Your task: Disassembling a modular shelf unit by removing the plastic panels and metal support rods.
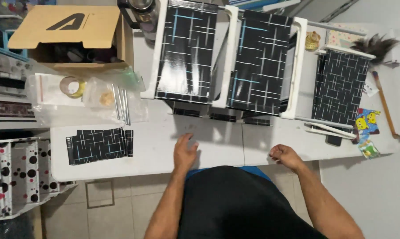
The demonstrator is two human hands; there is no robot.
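Observation:
My left hand (184,152) lies flat on the white table (155,146) near its front edge, fingers spread, holding nothing. My right hand (285,156) hovers at the front edge with its fingers curled in and nothing visible in them. Beyond the hands stand two black panels with white and blue line patterns, one on the left (187,51) and one on the right (260,62), each set in a white plastic frame. A third patterned panel (339,86) lies further right. A loose black patterned sheet (100,145) rests left of my left hand.
An open cardboard box (73,37) sits at the back left. Clear plastic bags with a tape roll (72,86) and metal rods (121,104) lie below it. A feather duster (377,46) and colourful stickers (367,121) are at the right. A dotted rack (20,175) stands left of the table.

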